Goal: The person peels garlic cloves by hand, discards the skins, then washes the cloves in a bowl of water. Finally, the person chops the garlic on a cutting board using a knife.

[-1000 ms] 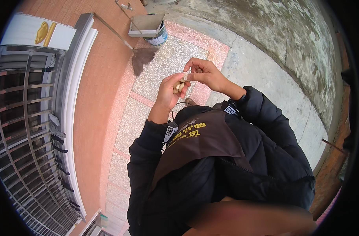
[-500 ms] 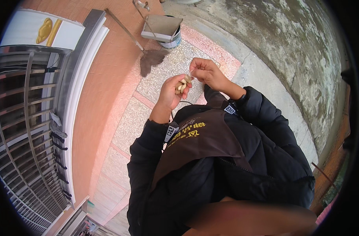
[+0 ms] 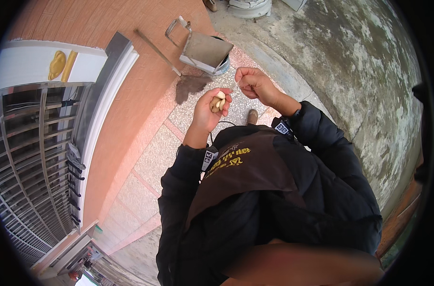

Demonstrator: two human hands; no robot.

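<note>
Several pale garlic cloves (image 3: 219, 102) lie cupped in my left hand (image 3: 207, 112), its fingers curled round them; one whiter clove sits at the top by the fingertips. Just to the right and a little farther away, my right hand (image 3: 258, 87) is closed in a pinch. A thin, whitish scrap that looks like garlic skin (image 3: 234, 86) shows between the two hands, at the right fingertips. How much of it those fingers hold is hidden. Both hands are raised in front of my dark apron (image 3: 243, 164).
Beyond my hands stand a bucket (image 3: 221, 67) with a dustpan (image 3: 205, 50) over it and a broom (image 3: 190, 86) against the orange wall (image 3: 121, 90). A barred window (image 3: 31, 157) is on the left. Speckled tiles (image 3: 150, 155) meet rough concrete (image 3: 340, 71) on the right. One shoe (image 3: 252, 116) shows below.
My right hand has drawn slightly away from the left, with the whitish scrap between them. The view has shifted, so the bucket and broom appear lower and farther right.
</note>
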